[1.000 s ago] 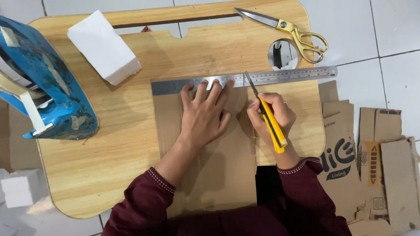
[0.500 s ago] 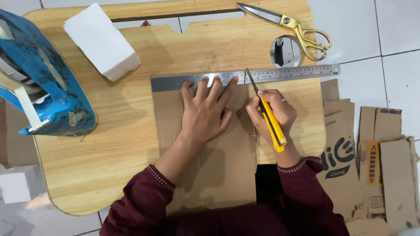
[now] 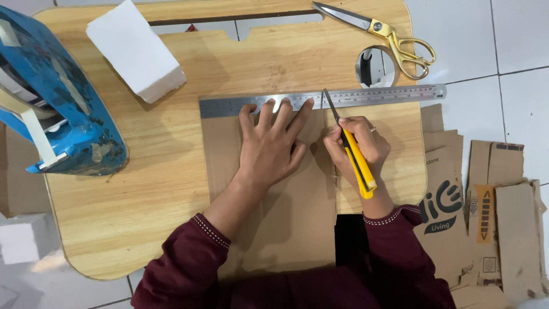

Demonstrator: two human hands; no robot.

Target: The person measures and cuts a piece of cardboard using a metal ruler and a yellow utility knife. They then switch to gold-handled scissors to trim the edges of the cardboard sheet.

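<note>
A flat sheet of brown cardboard (image 3: 286,223) lies on a pale wooden board (image 3: 143,189) with rounded corners and a visible grain. Across the top edge of the cardboard runs a long steel ruler (image 3: 389,95), thin and shiny, reaching past the cardboard on the right almost to the board's edge.

The left hand (image 3: 271,146) is spread open, palm down on the cardboard, its fingertips pressing on the ruler. The right hand (image 3: 357,149) is closed around a yellow box cutter (image 3: 351,151) — the narrow blade points up and away, its tip meeting the ruler's lower edge just right of the left hand's fingers. Both sleeves are dark maroon with a line of pale stitching at the cuff.

At the board's far left sits a bulky blue tape dispenser (image 3: 63,103), scuffed and patched with bits of tape. Behind it, near the top, a white block (image 3: 134,48) with rough, crumbly edges lies at an angle. Gold-handled scissors (image 3: 389,34) rest at the top right corner, beside a round hole (image 3: 374,67) in the board.

Between the dispenser and the cardboard the wood is bare — the widest open stretch. Off the right edge, on white floor tiles, cardboard scraps (image 3: 492,212) lie in a loose overlapping pile.
</note>
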